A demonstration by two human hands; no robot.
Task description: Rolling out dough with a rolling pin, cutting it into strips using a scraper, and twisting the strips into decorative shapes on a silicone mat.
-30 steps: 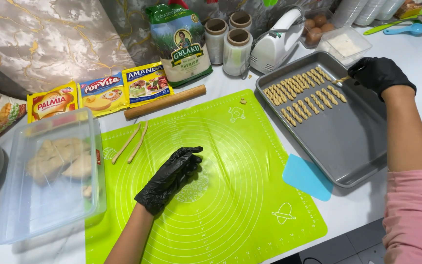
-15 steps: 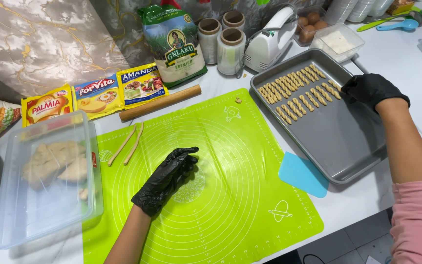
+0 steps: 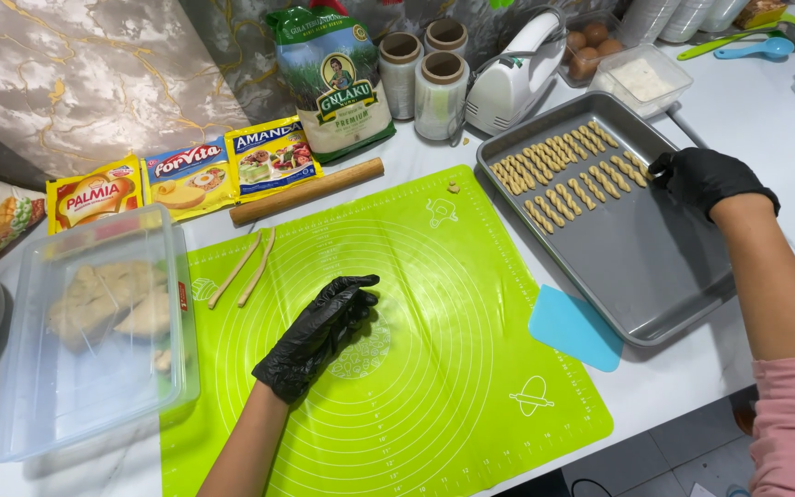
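My left hand [image 3: 317,337], in a black glove, lies flat with fingers loosely curled on the green silicone mat [image 3: 434,368], holding nothing. Two thin dough strips [image 3: 245,267] lie on the mat up and to its left. My right hand [image 3: 703,179], also in a black glove, is closed at the right rim of the grey baking tray [image 3: 637,276], beside the rows of twisted dough sticks [image 3: 568,175]. Whether it pinches anything is hidden.
A clear plastic box [image 3: 94,331] with dough pieces stands left of the mat. A wooden rolling pin [image 3: 305,191], three food packets, a tall sugar bag [image 3: 335,78], film rolls [image 3: 439,92] and a hand mixer [image 3: 512,78] line the back. A blue scraper [image 3: 574,327] lies by the tray.
My right hand has drawn back from the far rows of sticks toward the tray's right rim. The left hand has stayed on the mat.
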